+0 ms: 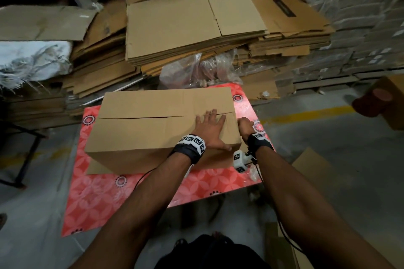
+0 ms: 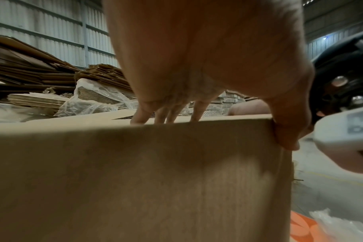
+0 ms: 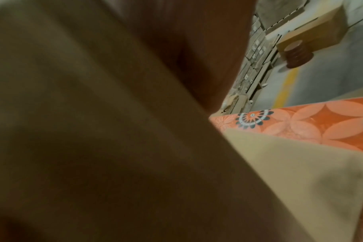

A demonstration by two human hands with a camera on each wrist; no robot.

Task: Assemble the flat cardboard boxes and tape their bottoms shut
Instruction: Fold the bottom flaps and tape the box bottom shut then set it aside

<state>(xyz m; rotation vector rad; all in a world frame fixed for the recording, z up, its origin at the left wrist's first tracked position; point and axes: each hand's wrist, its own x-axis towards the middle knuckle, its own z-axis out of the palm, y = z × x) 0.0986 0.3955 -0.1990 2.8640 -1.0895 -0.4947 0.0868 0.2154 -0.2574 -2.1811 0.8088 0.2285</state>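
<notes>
I have the cardboard box standing on the red patterned table, bottom flaps up, near the table's far right corner. The two long flaps are folded down and meet along a seam that is not yet taped. I judge the box sits this way up so that the bottom faces me for sealing.

My left hand lies flat on the near flap at the right end of the seam, fingers straight and spread, thumb hooked over the near top edge. This pressure holds the flaps level and closed.

My right hand is at the right end wall of the box, just below the top edge. Its fingers are hidden in the head view and blurred in the wrist view, so I cannot tell whether they grip anything.

A stack of flat cartons lies beyond the table, well apart from the box.
</notes>
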